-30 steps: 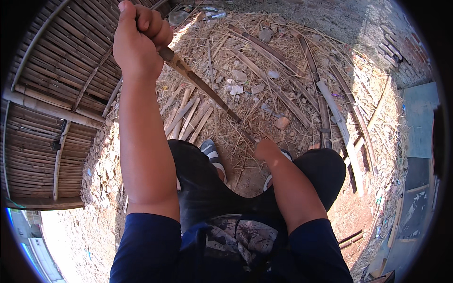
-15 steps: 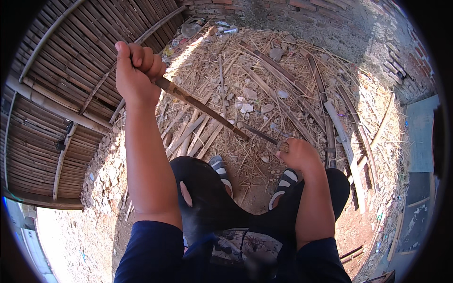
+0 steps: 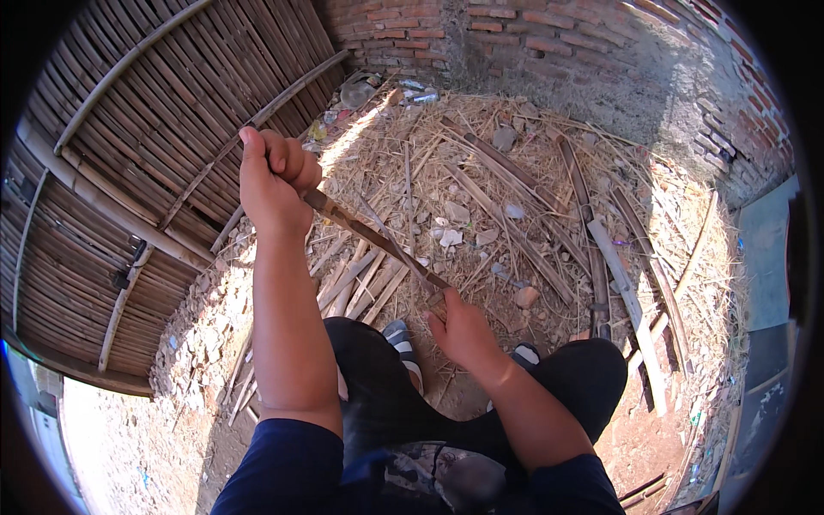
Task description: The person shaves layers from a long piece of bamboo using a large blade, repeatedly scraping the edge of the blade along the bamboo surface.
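Bamboo fencing point(image 3: 94, 197) lines the ground's left edge, dry straw litter point(image 3: 515, 197) spreads ahead. Left hand point(image 3: 273, 180) clenches a long knife's handle point(image 3: 322, 203); right hand point(image 3: 463, 330) grasps its lower end, I judge mid-splitting; next wants steady downward pressure.

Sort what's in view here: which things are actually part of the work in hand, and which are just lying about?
In hand:
- left hand, closed around the upper end of the long stick
- right hand, at the stick's lower end

Lying about:
- split bamboo strips on the ground below the stick
- dry straw
- woven bamboo panel
- brick wall
- pale plank
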`<state>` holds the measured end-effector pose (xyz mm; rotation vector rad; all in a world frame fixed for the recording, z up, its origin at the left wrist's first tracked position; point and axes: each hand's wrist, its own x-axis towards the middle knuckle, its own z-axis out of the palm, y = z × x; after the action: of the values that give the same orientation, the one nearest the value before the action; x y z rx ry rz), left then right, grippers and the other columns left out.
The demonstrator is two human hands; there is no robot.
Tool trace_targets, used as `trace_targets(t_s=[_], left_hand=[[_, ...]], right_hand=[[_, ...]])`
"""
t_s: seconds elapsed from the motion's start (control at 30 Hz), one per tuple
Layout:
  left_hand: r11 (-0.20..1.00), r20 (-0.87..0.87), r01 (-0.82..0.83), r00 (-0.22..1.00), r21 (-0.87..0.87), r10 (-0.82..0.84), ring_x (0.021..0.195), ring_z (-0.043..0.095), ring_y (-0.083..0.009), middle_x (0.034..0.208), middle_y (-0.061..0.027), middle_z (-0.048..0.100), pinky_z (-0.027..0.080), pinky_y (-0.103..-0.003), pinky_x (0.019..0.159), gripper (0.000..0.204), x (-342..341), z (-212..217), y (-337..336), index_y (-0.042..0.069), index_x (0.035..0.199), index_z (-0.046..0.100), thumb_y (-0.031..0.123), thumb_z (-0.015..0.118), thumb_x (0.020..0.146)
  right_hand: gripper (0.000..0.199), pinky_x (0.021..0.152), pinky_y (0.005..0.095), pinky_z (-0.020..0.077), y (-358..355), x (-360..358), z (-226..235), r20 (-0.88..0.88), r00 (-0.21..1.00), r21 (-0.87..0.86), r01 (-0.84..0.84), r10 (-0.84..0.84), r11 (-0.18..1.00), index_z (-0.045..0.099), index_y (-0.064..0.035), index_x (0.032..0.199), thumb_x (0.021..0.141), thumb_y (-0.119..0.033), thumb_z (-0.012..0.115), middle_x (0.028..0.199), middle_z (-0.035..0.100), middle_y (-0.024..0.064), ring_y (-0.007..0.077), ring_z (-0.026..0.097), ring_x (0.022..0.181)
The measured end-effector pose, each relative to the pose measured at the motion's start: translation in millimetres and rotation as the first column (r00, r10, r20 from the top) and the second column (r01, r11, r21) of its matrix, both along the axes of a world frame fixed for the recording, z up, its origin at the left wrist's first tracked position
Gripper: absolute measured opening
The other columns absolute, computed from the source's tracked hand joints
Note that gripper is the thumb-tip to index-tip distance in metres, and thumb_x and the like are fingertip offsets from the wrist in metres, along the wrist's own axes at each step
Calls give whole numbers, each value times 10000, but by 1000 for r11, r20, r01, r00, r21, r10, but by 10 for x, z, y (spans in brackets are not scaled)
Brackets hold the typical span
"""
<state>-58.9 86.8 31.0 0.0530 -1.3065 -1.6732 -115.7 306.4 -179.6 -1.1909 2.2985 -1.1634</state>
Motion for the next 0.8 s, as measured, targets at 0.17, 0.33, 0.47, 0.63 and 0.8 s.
trace_targets(t_s=[0.17,0.33,0.47,0.63,0.8], left_hand=[[999,-19,33,999,-3,-33,480,179,-108,549,29,216,179,-296,472,510,-28,12,53,139,661,336,477,356,1043],[998,3,54,999,-30,-54,484,182,-108,554,29,219,180,-298,475,507,-17,-23,54,141,667,342,481,357,1042],[998,3,40,999,-40,-40,482,185,-109,557,29,220,181,-298,473,503,-120,0,95,141,668,346,475,354,1045],[1000,-4,-8,1000,-2,8,485,182,-109,561,28,224,179,-297,469,502,-80,25,-4,135,671,346,469,355,1046],[1000,-15,21,1000,-15,-21,494,171,-111,567,23,226,172,-298,470,510,11,-39,-77,129,676,345,483,357,1042]], right_hand=[[415,632,518,492,154,-268,-201,-26,998,174,66,-62,983,522,23,1126,882,-278,669,771,642,254,457,639,717],[421,678,527,500,84,26,298,13,999,-217,-35,39,975,509,38,1140,894,-277,640,805,644,273,467,636,761],[427,699,530,506,38,28,-33,119,993,-65,16,-8,998,501,48,1147,892,-268,632,825,645,280,467,634,789],[415,657,520,501,26,-63,-103,36,999,-88,24,-21,996,499,26,1161,887,-252,637,785,643,259,461,637,753],[413,677,535,505,59,5,175,5,999,-240,-44,46,970,498,9,1180,877,-239,630,827,654,256,457,640,777]])
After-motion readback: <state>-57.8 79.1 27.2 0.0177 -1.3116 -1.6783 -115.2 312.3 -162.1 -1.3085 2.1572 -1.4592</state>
